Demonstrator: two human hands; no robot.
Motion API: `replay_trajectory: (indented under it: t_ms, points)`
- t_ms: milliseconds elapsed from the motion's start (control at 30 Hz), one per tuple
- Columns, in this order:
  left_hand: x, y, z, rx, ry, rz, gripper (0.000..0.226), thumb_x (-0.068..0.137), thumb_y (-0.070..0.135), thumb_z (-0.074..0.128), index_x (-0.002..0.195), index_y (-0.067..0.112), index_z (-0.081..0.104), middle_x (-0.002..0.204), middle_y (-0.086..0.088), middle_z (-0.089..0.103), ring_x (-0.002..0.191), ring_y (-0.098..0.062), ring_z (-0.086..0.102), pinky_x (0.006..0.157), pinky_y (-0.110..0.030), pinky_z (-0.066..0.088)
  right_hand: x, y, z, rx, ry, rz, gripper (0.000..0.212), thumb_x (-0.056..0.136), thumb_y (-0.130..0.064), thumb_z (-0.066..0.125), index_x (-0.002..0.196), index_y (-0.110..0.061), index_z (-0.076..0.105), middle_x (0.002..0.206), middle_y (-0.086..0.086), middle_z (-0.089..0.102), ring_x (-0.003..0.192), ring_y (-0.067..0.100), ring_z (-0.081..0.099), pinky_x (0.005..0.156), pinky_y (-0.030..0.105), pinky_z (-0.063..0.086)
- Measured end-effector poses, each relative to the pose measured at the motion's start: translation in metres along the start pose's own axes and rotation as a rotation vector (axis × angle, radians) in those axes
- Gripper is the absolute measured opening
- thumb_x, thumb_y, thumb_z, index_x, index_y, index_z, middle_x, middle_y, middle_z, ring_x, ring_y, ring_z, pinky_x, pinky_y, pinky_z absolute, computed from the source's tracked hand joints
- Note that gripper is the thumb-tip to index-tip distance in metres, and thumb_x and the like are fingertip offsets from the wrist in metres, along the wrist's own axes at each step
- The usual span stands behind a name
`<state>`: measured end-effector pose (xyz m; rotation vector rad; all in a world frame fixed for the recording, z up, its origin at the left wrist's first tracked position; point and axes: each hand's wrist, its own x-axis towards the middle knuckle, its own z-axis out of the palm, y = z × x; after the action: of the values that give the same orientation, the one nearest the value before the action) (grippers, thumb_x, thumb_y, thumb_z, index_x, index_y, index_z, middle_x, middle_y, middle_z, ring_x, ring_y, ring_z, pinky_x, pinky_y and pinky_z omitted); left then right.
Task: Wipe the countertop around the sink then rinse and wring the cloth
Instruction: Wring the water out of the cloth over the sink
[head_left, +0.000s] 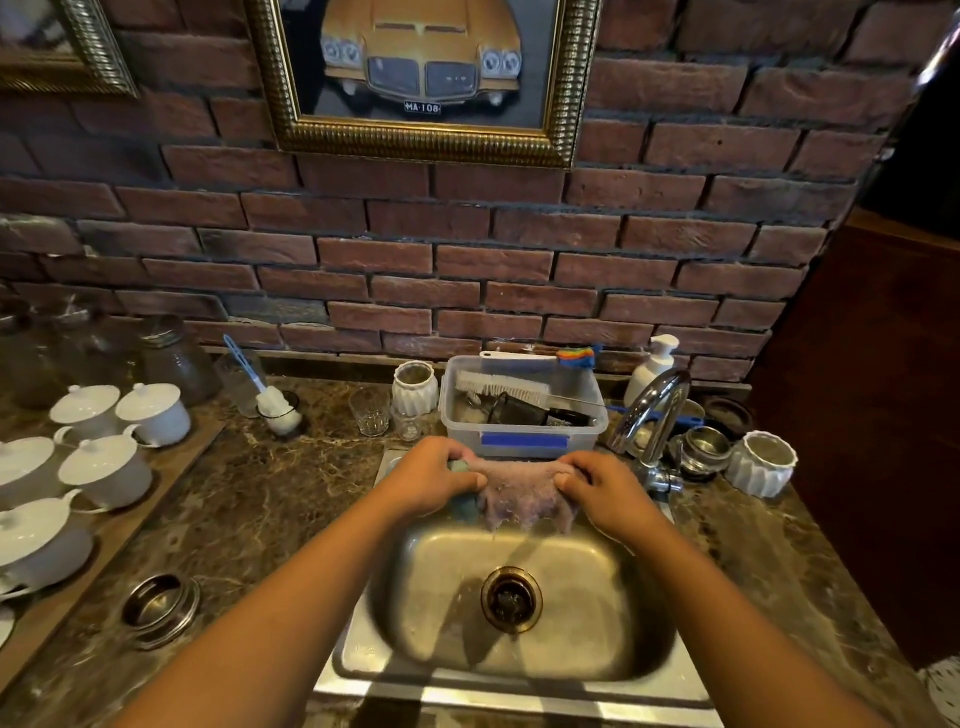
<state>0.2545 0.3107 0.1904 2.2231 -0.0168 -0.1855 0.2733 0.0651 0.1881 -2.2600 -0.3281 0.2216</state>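
A pinkish-grey cloth (522, 499) hangs spread between both hands over the far end of the steel sink (519, 670). My left hand (434, 475) grips its left edge, where a blue-green part shows under the fingers. My right hand (605, 491) pinches its right edge. The cloth's lower edge dangles over the basin, above the round drain (511, 599). The chrome tap (652, 415) stands just right of my right hand, its spout curving left. Dark marble countertop (260, 509) surrounds the sink.
A clear plastic tub (522, 428) with brushes sits right behind the sink. Glasses (370, 412) and a white ribbed jar (414, 387) stand left of it. White lidded cups (106, 470) fill a board at left. A metal ring (161, 609), soap pump (652, 366) and another ribbed jar (763, 462) are nearby.
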Motion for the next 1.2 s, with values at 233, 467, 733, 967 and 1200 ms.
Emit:
replay_trajectory:
  t_ms: [233, 467, 733, 967, 1200]
  points:
    - [0.016, -0.022, 0.009, -0.483, 0.045, -0.178, 0.011, 0.086, 0.008, 0.076, 0.094, 0.012, 0.070, 0.082, -0.005, 0.073, 0.075, -0.017, 0.069, 0.059, -0.025, 0.053, 0.006, 0.027, 0.011, 0.372, -0.090, 0.171, 0.015, 0.098, -0.018, 0.058, 0.101, -0.024, 0.071, 0.099, 0.005, 0.072, 0.092, 0.020, 0.070, 0.077, 0.036, 0.061]
    - [0.043, 0.008, 0.002, -0.314, -0.230, 0.042, 0.019, 0.086, 0.010, 0.075, 0.092, 0.028, 0.077, 0.092, 0.005, 0.076, 0.091, -0.013, 0.072, 0.084, -0.031, 0.060, 0.011, 0.068, -0.005, 0.741, -0.638, 0.225, 0.039, 0.083, -0.029, 0.075, 0.110, -0.003, 0.065, 0.102, 0.017, 0.064, 0.094, 0.030, 0.061, 0.086, 0.042, 0.049]
    - [0.083, 0.071, -0.003, -0.250, -0.627, 0.007, 0.015, 0.093, 0.005, 0.065, 0.107, 0.010, 0.068, 0.105, -0.013, 0.068, 0.100, -0.025, 0.064, 0.091, -0.039, 0.054, 0.036, 0.044, 0.005, 0.964, -0.872, 0.037, 0.064, 0.084, -0.035, 0.076, 0.136, -0.007, 0.052, 0.127, 0.019, 0.058, 0.116, 0.034, 0.057, 0.100, 0.045, 0.048]
    - [0.093, 0.052, 0.004, -0.403, -0.388, -0.182, 0.031, 0.093, 0.012, 0.069, 0.120, 0.000, 0.062, 0.110, -0.017, 0.064, 0.102, -0.028, 0.061, 0.096, -0.044, 0.050, 0.035, 0.033, 0.026, 1.241, -0.709, 0.155, 0.045, 0.089, -0.019, 0.070, 0.128, -0.002, 0.056, 0.110, 0.031, 0.064, 0.089, 0.036, 0.066, 0.085, 0.045, 0.055]
    - [0.040, -0.006, 0.047, -1.245, -0.336, -0.335, 0.049, 0.076, 0.046, 0.080, 0.106, 0.008, 0.070, 0.081, -0.009, 0.069, 0.068, -0.020, 0.068, 0.063, -0.035, 0.057, 0.030, 0.018, 0.033, 1.450, -0.587, 0.312, 0.041, 0.088, -0.012, 0.064, 0.126, 0.002, 0.056, 0.096, 0.024, 0.065, 0.078, 0.030, 0.065, 0.076, 0.043, 0.056]
